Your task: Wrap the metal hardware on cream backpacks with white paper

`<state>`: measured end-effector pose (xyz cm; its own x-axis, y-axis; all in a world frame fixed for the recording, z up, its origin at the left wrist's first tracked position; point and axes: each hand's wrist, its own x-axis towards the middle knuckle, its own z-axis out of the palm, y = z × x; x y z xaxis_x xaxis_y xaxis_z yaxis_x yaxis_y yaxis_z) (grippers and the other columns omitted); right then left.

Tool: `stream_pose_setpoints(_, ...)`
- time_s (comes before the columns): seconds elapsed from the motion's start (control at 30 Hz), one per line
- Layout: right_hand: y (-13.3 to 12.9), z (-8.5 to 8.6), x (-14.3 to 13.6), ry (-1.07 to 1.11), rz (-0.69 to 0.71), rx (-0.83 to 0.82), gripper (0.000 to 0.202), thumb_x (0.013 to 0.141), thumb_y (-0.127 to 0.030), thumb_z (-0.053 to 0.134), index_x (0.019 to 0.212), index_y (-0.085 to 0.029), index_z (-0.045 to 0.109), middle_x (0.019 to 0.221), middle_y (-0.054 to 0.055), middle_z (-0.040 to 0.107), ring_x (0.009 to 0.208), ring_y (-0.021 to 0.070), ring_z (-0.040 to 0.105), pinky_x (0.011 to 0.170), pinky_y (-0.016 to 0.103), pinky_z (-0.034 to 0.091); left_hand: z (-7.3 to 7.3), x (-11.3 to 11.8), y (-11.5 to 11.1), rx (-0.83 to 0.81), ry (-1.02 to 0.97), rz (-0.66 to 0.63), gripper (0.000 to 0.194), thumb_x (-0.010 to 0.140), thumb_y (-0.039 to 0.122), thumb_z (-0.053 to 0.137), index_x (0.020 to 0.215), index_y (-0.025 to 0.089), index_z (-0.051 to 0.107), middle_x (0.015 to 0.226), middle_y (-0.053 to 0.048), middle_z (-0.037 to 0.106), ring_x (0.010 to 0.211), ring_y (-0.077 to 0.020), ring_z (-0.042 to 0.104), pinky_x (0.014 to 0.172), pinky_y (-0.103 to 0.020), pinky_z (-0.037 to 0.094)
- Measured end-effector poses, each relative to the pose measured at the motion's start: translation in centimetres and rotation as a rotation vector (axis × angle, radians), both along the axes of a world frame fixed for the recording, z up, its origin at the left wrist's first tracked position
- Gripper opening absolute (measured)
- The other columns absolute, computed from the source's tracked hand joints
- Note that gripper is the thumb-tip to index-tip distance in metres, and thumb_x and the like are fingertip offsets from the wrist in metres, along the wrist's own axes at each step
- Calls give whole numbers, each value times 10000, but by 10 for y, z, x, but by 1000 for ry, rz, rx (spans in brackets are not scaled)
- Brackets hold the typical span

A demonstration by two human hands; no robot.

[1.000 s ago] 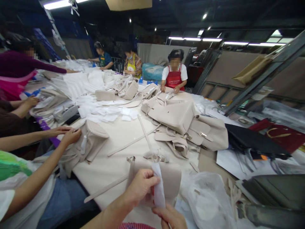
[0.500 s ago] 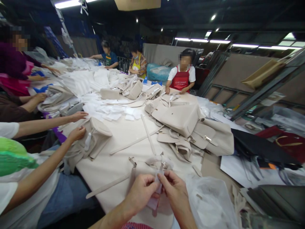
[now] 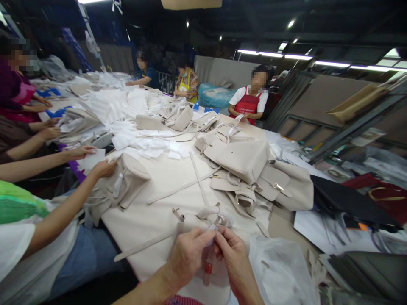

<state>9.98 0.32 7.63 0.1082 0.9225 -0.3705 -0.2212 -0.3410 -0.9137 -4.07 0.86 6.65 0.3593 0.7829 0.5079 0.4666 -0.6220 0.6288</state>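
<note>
My left hand (image 3: 192,250) and my right hand (image 3: 231,250) meet at the front of the table, fingertips pinched together on a small whitish wrap (image 3: 212,231). Below the fingers hangs a narrow clear strip (image 3: 208,269) with red marks; what it is exactly is too small to tell. Just beyond my hands lies a beige bag (image 3: 190,222) with a metal buckle and a handle partly wrapped in white. The hands hide much of this bag. Its beige strap (image 3: 144,245) stretches out to the left.
Beige bags (image 3: 238,156) are piled at the centre right. A clear plastic bag (image 3: 282,267) lies right of my hands. At the left a co-worker's hands (image 3: 104,168) hold white paper by another bag (image 3: 133,178). White sheets (image 3: 152,148) and loose straps lie further back.
My left hand has closed further over the wrap, and the strip below shows more. The left neighbour's far hand has drawn back with a white sheet. The red-aproned person has lifted a strap.
</note>
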Motion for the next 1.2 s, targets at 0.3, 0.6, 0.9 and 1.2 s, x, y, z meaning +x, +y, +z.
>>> stream_pose_setpoints(0.3, 0, -7, -6, 90, -97, 29, 533, 566, -574, 825, 852, -196, 582, 420, -90, 496, 386, 74, 402, 400, 172, 314, -8, 7, -4, -401, -345, 131, 263, 900, 187, 484, 1053, 186, 698, 895, -61, 739, 716, -147, 666, 648, -211, 540)
stream_pose_setpoints(0.6, -3, -8, -2, -377, -121, 206, 240, 727, -426, 695, 662, -194, 698, 715, 31, 661, 690, 188, 603, 630, 272, 473, -11, 14, -9, -737, -548, 161, 255, 849, 308, 549, 1001, 157, 690, 736, -34, 670, 578, -145, 607, 502, -202, 499)
stream_pose_setpoints(0.9, -20, 0, -1, -567, -140, 169, 233, 773, -444, 659, 801, -225, 732, 762, 40, 708, 712, 208, 636, 658, 282, 474, -13, 12, -11, -691, -457, 137, 225, 863, 270, 553, 1001, 195, 713, 791, -50, 721, 642, -169, 644, 643, -242, 534)
stream_pose_setpoints(1.2, -20, -1, -1, -352, -60, 51, 357, 729, -523, 680, 854, -202, 771, 845, 68, 750, 806, 243, 654, 695, 294, 508, -11, 11, -11, -655, -441, 125, 245, 865, 260, 552, 1015, 196, 735, 878, -64, 751, 716, -182, 663, 684, -245, 537)
